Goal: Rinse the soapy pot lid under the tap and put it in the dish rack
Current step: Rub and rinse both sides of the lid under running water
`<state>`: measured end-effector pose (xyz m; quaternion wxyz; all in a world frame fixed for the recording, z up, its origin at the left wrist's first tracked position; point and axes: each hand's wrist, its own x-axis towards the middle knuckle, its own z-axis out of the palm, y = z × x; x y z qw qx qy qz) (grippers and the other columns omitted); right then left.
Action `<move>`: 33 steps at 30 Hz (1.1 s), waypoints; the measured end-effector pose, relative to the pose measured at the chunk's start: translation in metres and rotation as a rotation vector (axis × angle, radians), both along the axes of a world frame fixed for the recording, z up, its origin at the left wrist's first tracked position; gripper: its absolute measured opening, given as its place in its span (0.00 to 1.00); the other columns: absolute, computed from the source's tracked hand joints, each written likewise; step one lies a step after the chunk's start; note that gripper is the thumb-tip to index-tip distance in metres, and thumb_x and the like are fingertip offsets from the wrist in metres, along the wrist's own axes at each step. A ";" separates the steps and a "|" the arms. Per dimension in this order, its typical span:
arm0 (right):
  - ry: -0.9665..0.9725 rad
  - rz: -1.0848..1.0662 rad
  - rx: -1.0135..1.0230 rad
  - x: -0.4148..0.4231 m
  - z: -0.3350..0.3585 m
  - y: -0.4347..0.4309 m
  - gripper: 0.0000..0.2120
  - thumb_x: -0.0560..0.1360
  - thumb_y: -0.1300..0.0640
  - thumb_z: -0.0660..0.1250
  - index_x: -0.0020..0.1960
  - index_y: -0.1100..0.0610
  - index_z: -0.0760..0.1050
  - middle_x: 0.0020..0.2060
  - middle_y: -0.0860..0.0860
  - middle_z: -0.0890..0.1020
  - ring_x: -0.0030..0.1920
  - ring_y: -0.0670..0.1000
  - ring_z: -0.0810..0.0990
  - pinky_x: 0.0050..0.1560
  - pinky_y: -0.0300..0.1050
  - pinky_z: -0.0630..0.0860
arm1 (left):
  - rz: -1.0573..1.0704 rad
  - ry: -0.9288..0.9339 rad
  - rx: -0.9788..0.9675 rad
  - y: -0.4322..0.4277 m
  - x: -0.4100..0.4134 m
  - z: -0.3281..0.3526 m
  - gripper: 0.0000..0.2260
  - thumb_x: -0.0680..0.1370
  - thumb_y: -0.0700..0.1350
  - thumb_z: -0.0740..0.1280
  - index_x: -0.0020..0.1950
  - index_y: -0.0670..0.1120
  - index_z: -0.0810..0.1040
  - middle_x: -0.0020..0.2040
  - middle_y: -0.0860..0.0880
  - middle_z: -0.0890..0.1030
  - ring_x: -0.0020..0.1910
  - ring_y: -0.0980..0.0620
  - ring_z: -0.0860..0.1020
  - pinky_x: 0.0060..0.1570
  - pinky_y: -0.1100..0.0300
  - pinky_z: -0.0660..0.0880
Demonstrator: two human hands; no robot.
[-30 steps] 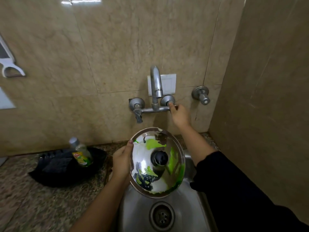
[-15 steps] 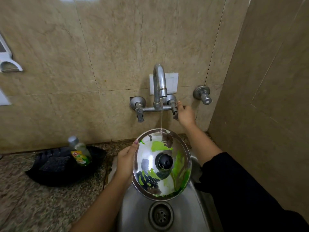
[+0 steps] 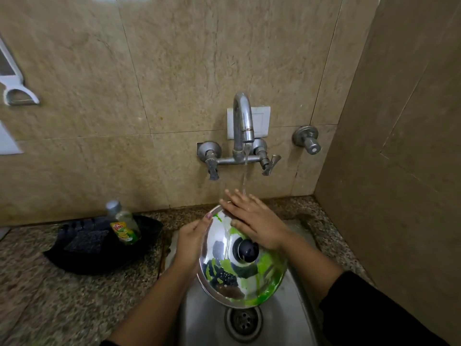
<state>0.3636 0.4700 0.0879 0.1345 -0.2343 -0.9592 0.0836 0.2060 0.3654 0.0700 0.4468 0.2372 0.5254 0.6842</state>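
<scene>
Dish soap bottle [image 3: 124, 227], clear with green liquid, yellow-green label with a red logo; the lettering is too blurred to read. It stands in a black tray [image 3: 99, 245] on the granite counter [image 3: 62, 295], well left of the left hand. A dark scrub pad [image 3: 86, 239] lies in the same tray, beside the bottle.

Left hand [image 3: 190, 242] closed on the left rim of the steel pot lid [image 3: 239, 260], thumb on the top face near the upper edge, other fingers hidden behind the lid. Lid tilted, top face toward the camera, black knob [image 3: 245, 248] in the centre, green soap smears across the lower and right parts.

Right hand [image 3: 252, 218] open flat, fingers spread and extended, palm pressed on the upper part of the lid just above the knob. It grips nothing. Black sleeve [image 3: 374, 308] on that arm.

Lid is held over the steel sink [image 3: 204, 320], drain [image 3: 243, 319] just below its lower edge. Tap [image 3: 242, 126] is on the wall above the right hand, with a thin water stream [image 3: 245, 176] falling onto the right hand's fingertips at the lid's upper edge.
</scene>
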 end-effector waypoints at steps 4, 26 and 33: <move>-0.013 -0.058 0.020 0.037 -0.026 0.008 0.25 0.82 0.44 0.44 0.78 0.45 0.45 0.78 0.42 0.47 0.77 0.42 0.40 0.77 0.50 0.45 | 0.130 -0.027 -0.111 -0.005 -0.013 -0.009 0.11 0.77 0.45 0.67 0.43 0.38 0.82 0.41 0.39 0.84 0.41 0.41 0.81 0.43 0.53 0.78; 0.121 -0.374 -0.073 0.000 -0.067 -0.055 0.31 0.78 0.46 0.40 0.78 0.58 0.49 0.78 0.53 0.51 0.78 0.51 0.49 0.77 0.48 0.46 | 0.423 -0.117 -0.223 -0.002 -0.003 -0.032 0.15 0.78 0.48 0.66 0.52 0.35 0.80 0.45 0.39 0.83 0.47 0.39 0.81 0.53 0.45 0.78; 0.182 -0.481 -0.111 -0.012 -0.059 -0.052 0.31 0.78 0.45 0.37 0.78 0.55 0.47 0.78 0.50 0.49 0.78 0.49 0.46 0.77 0.47 0.46 | 0.534 -0.117 -0.165 -0.001 0.004 -0.025 0.14 0.79 0.44 0.64 0.54 0.33 0.79 0.44 0.40 0.81 0.39 0.46 0.79 0.37 0.60 0.77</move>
